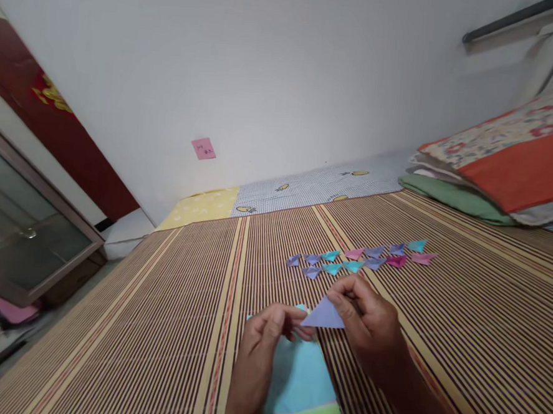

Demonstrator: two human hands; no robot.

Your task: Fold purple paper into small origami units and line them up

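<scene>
A light purple paper (327, 314), folded into a triangle, is pinched at its upper right by my right hand (373, 325). My left hand (265, 350) is at the triangle's left corner, its fingers curled and close together; whether they grip the corner is hard to make out. Beneath my left hand lies a stack of coloured paper sheets (304, 380), light blue on top, with green and pink edges showing. Beyond my hands, several small folded paper pieces (353, 266) in purple, blue and pink stand in two rows on the striped mat (180, 313).
Folded bedding (522, 166) with a green layer is piled at the right. A pink note (204, 148) is stuck to the white wall. Patterned cloth (301, 186) runs along the mat's far edge. A glass-fronted cabinet (27, 210) stands at the left.
</scene>
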